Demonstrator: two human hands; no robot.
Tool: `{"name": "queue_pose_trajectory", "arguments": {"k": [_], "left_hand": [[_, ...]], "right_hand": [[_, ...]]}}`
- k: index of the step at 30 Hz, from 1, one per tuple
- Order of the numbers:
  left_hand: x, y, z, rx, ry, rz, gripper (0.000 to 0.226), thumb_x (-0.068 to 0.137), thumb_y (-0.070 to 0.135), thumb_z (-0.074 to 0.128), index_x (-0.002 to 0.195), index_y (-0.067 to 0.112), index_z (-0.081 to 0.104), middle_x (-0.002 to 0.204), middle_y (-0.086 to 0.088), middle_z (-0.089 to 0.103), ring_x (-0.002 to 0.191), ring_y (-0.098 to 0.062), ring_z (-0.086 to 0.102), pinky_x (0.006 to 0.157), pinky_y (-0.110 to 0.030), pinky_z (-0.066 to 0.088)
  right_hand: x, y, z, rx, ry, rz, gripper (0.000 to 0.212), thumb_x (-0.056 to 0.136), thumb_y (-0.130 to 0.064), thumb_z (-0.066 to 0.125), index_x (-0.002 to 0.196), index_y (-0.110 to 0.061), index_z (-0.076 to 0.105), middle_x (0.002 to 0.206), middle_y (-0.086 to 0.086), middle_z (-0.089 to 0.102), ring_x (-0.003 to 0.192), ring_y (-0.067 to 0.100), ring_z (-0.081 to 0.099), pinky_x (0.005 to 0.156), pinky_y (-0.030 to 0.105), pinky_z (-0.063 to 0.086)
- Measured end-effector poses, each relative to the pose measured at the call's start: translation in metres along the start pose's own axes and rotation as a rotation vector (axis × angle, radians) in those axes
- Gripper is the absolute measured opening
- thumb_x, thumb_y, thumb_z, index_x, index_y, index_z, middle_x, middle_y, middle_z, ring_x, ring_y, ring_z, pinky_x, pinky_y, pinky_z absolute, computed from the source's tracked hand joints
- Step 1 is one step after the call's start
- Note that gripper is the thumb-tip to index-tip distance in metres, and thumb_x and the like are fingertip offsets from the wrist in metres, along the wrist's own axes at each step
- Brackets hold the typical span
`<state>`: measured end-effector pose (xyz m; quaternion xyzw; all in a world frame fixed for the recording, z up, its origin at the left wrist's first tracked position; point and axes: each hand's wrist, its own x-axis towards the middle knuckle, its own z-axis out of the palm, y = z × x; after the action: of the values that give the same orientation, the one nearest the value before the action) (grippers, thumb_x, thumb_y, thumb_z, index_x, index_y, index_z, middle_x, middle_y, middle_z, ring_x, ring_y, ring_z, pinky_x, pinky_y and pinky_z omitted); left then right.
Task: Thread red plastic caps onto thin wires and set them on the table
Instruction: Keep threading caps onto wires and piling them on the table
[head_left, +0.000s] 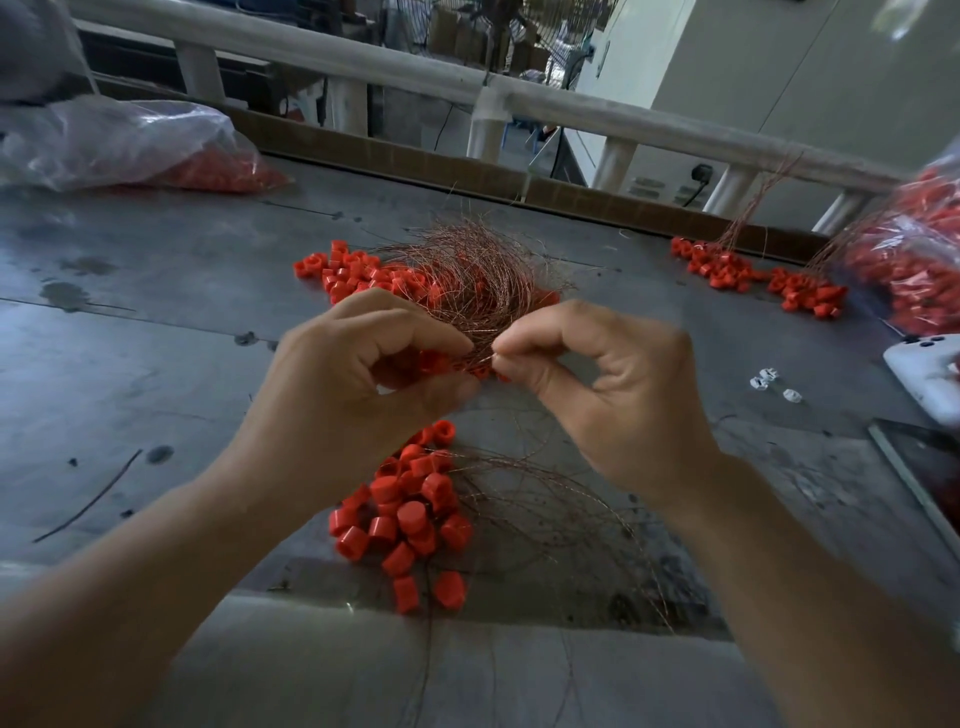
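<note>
No legible text, label, brand or number on anything in view.

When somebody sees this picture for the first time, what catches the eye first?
The two hands at the centre: the left hand pinches a red cap and the right hand pinches a thin wire. Next, the pile of red caps on the table nearer the person, and the copper wire tangle beyond the hands.

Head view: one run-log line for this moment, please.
left hand: pinches wire bundle | right hand: pinches wire end | red caps: piled on table | stage: threading
</note>
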<state>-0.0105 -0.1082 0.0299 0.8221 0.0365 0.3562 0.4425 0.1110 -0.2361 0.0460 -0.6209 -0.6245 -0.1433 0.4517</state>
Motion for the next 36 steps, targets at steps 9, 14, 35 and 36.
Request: {"name": "queue_pose_trajectory", "arguments": {"k": [9,14,35,36], "left_hand": [[0.0,0.002,0.0,-0.058,0.015,-0.039,0.011,0.064,0.028,0.071,0.067,0.018,0.068,0.082,0.002,0.064,0.07,-0.004,0.059,0.062,-0.016,0.049],[0.001,-0.001,0.0,-0.165,0.032,-0.12,0.006,0.063,0.022,0.067,0.068,0.023,0.07,0.074,0.001,0.065,0.066,-0.007,0.058,0.06,-0.017,0.046],[0.003,-0.006,0.0,-0.204,0.038,-0.224,0.033,0.048,0.028,0.07,0.08,0.03,0.063,0.079,0.01,0.07,0.069,-0.003,0.066,0.063,-0.011,0.051],[0.003,-0.007,0.0,-0.195,0.042,-0.216,0.03,0.046,0.031,0.07,0.076,0.03,0.064,0.078,0.01,0.07,0.067,-0.003,0.065,0.063,-0.011,0.05]], "right_hand": [[-0.001,-0.002,0.002,-0.006,-0.002,0.02,0.006,0.08,-0.001,0.065,0.085,-0.001,0.067,0.078,0.002,0.061,0.074,0.009,0.057,0.066,0.016,0.048],[-0.001,0.0,0.003,-0.084,-0.015,-0.016,0.006,0.08,0.001,0.064,0.085,0.001,0.066,0.082,-0.003,0.053,0.077,0.005,0.051,0.072,0.007,0.042],[0.002,-0.001,-0.003,-0.075,-0.094,0.167,0.004,0.085,-0.01,0.056,0.084,-0.009,0.059,0.076,-0.021,0.048,0.07,-0.008,0.047,0.066,0.005,0.037],[0.003,-0.002,-0.003,-0.091,-0.095,0.172,0.004,0.084,-0.011,0.056,0.083,-0.009,0.06,0.076,-0.02,0.048,0.07,-0.007,0.047,0.067,0.006,0.038]]}}
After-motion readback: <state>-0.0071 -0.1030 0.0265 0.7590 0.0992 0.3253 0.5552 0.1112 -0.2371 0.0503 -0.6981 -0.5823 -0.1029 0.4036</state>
